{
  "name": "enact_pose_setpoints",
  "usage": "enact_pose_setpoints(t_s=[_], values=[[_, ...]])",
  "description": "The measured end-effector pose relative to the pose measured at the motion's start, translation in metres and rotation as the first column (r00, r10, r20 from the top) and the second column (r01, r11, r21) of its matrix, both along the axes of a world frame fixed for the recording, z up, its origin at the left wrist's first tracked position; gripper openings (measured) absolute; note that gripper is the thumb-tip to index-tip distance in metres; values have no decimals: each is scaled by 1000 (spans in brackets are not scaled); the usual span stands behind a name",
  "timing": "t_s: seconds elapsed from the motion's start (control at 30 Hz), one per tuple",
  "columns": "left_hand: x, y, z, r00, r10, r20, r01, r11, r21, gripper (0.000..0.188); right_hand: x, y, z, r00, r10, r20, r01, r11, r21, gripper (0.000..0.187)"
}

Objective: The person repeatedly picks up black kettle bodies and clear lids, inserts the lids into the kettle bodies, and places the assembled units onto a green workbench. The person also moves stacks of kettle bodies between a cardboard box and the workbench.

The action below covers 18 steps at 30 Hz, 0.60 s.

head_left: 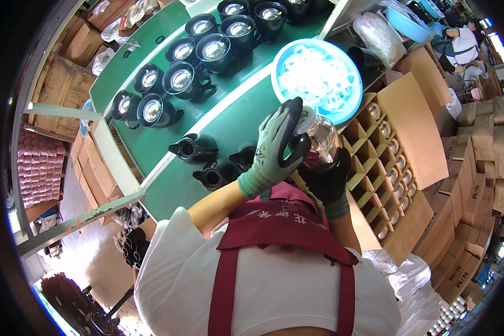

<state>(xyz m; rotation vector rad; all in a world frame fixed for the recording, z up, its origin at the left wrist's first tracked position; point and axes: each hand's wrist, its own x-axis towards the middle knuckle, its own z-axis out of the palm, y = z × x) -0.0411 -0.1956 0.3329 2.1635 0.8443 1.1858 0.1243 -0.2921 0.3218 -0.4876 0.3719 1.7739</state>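
My gloved right hand (329, 178) grips a silvered glass liner (323, 136) between the blue basin (357, 96) and the divided carton (417, 120); my left (278, 140) curves at the translucent ring (306, 120) on its mouth, whether clasping I cannot tell.

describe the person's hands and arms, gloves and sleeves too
The left hand wears a grey-green glove with black fingers, dark print and a green cuff; on the right hand the glove shows mostly black, also green-cuffed. White sleeves leave the forearms bare.
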Motion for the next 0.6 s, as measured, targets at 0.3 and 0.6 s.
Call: enact_pose_setpoints(t_s=[0.3, 0.6], values=[[-28, 41, -28, 817, 108, 567, 403, 595, -695, 63, 14, -25, -60, 995, -81, 64, 67, 977, 200, 90], [-94, 28, -156, 525, -211, -825, -44, 961, -274, 60, 55, -43, -67, -794, -408, 451, -448, 894, 21, 62]])
